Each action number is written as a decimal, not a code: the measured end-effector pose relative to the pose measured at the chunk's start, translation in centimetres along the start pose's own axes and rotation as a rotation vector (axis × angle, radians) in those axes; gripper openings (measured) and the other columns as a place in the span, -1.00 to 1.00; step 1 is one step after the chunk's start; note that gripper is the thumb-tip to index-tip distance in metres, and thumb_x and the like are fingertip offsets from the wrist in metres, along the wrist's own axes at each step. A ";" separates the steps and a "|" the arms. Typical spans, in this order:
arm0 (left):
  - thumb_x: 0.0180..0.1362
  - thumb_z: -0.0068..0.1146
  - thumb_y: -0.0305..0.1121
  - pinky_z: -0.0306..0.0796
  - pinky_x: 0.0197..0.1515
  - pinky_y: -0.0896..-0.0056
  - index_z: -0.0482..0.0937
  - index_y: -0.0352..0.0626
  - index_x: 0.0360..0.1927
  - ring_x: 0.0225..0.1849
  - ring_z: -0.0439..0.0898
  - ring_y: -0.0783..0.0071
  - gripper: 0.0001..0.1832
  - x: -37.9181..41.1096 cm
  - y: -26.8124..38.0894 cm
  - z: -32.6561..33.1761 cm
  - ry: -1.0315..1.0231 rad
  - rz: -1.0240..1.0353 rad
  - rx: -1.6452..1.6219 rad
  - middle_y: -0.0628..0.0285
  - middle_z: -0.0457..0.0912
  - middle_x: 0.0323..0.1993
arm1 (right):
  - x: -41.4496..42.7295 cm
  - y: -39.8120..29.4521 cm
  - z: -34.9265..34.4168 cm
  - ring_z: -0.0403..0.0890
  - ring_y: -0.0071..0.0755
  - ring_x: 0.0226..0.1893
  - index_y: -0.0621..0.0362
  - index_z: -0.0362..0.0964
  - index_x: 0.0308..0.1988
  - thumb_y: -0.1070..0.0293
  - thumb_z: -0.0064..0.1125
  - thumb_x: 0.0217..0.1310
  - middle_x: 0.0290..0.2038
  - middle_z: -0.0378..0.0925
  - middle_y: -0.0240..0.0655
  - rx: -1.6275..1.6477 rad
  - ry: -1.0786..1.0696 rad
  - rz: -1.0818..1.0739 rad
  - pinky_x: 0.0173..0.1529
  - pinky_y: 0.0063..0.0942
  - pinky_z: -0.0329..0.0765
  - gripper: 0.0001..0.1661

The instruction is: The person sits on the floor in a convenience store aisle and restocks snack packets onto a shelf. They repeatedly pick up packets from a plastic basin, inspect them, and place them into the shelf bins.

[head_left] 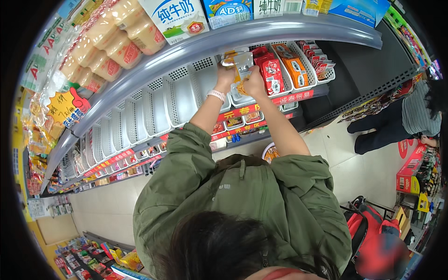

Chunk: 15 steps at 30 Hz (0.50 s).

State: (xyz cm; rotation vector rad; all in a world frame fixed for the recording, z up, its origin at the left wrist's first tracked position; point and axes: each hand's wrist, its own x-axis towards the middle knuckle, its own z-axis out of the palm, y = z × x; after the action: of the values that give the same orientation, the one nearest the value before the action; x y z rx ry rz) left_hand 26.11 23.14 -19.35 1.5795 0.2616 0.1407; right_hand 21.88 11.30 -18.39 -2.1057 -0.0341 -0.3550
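Observation:
Both hands are at a white perforated plastic basket on the shop shelf. My left hand (pixel 226 76) grips the left side of a grey and yellow snack packet (pixel 242 64), and my right hand (pixel 254 83) holds its right side, near the lower part. The packet stands upright over the basket (pixel 241 102), with more packets of similar colours behind it. Just right of my right hand, red snack packets (pixel 273 75) fill the neighbouring basket. Further right are a basket of orange packets (pixel 295 71) and one of small red and white packets (pixel 319 63).
White baskets (pixel 154 112) line the shelf to the left. Above runs a clear curved shelf edge (pixel 224 33), with milk cartons (pixel 176 17) and bottled drinks (pixel 112 45) over it. A person in a striped top (pixel 420 108) stands at the right. A red and black bag (pixel 371 224) is at the lower right.

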 end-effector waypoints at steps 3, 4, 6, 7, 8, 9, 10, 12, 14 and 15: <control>0.05 -0.03 -0.59 0.44 -0.08 0.31 0.11 -0.40 0.09 -0.04 0.51 0.21 -0.49 0.8 -1.6 0.2 0.056 0.027 0.071 -0.05 0.46 -0.06 | -0.3 0.1 0.8 0.47 0.17 -0.09 0.32 0.19 -0.06 0.53 0.12 -0.10 -0.16 0.43 0.11 -0.010 -0.031 -0.017 -0.03 -0.16 0.40 -0.48; 0.04 -0.03 -0.57 0.44 -0.08 0.27 0.08 -0.44 0.12 -0.04 0.52 0.11 -0.45 0.9 -1.8 0.4 0.078 0.039 0.076 -0.13 0.47 -0.08 | -0.2 0.5 0.9 0.42 0.17 -0.03 0.38 0.16 -0.02 0.52 0.11 -0.07 -0.07 0.36 0.15 -0.002 -0.053 -0.054 0.02 -0.17 0.39 -0.45; -0.01 -0.03 -0.55 0.42 -0.04 0.19 0.07 -0.50 0.14 -0.05 0.51 -0.12 -0.39 1.2 -1.9 0.9 0.144 0.125 0.176 -0.28 0.46 -0.10 | -0.7 0.7 1.2 0.39 0.18 0.02 0.41 0.15 -0.01 0.52 0.11 -0.05 0.01 0.30 0.18 -0.055 -0.034 -0.055 0.05 -0.17 0.38 -0.44; -0.02 -0.03 -0.56 0.41 -0.04 0.18 0.08 -0.50 0.13 -0.05 0.51 -0.13 -0.39 1.2 -2.0 1.3 0.186 0.148 0.194 -0.29 0.46 -0.11 | -0.8 0.7 1.3 0.37 0.19 0.05 0.42 0.14 0.00 0.52 0.11 -0.05 0.04 0.27 0.19 -0.080 -0.023 -0.058 0.06 -0.17 0.37 -0.43; -0.03 -0.04 -0.57 0.41 -0.03 0.17 0.09 -0.50 0.13 -0.06 0.51 -0.14 -0.40 1.1 -2.0 1.7 0.228 0.171 0.212 -0.29 0.47 -0.11 | -1.1 0.7 1.3 0.34 0.21 0.08 0.41 0.12 0.05 0.50 0.10 -0.02 0.15 0.16 0.24 -0.127 -0.014 -0.078 0.10 -0.15 0.36 -0.40; -0.04 -0.04 -0.58 0.41 -0.03 0.17 0.10 -0.50 0.13 -0.06 0.51 -0.16 -0.40 0.8 -1.8 2.3 0.264 0.192 0.227 -0.30 0.47 -0.11 | -1.5 0.5 0.9 0.32 0.22 0.10 0.40 0.11 0.07 0.49 0.10 -0.01 0.17 0.13 0.25 -0.131 -0.031 -0.052 0.10 -0.14 0.36 -0.38; -0.06 -0.05 -0.60 0.39 -0.01 0.15 0.12 -0.49 0.12 -0.06 0.51 -0.14 -0.40 0.0 -0.7 2.4 0.275 0.160 0.266 -0.29 0.47 -0.12 | -1.8 -0.1 0.4 0.31 0.23 0.11 0.40 0.10 0.09 0.48 0.11 -0.01 0.19 0.09 0.25 -0.131 -0.050 -0.028 0.11 -0.13 0.35 -0.36; -0.07 -0.05 -0.60 0.38 0.01 0.16 0.12 -0.48 0.13 -0.04 0.50 -0.14 -0.40 1.1 -2.2 2.6 0.289 0.201 0.182 -0.28 0.47 -0.11 | -2.8 -0.7 0.0 0.30 0.21 0.13 0.38 0.18 0.10 0.46 0.11 -0.01 0.24 0.06 0.22 -0.134 -0.059 -0.001 0.16 -0.14 0.33 -0.37; -0.07 -0.06 -0.61 0.36 0.04 0.18 0.12 -0.47 0.14 -0.01 0.48 -0.13 -0.39 1.8 -3.5 2.5 0.297 0.207 0.109 -0.27 0.46 -0.08 | -3.6 -1.2 -0.5 0.30 0.19 0.15 0.40 0.29 -0.03 0.48 0.07 0.00 0.22 0.10 0.21 -0.402 0.072 -0.230 0.21 -0.16 0.27 -0.53; -0.07 -0.07 -0.62 0.34 0.07 0.20 0.12 -0.47 0.15 0.01 0.46 -0.11 -0.39 1.6 -3.2 2.6 0.290 0.191 0.076 -0.27 0.44 -0.06 | -3.9 -1.3 -0.9 0.30 0.18 0.16 0.41 0.35 -0.09 0.49 0.06 0.00 0.22 0.12 0.20 -0.538 0.140 -0.340 0.24 -0.17 0.24 -0.60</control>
State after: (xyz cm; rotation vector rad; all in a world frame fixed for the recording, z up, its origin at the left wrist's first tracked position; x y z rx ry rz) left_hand 28.06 21.08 -22.71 1.6572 0.3445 0.5164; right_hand 17.69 11.65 -17.91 -2.6028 -0.2389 -0.7848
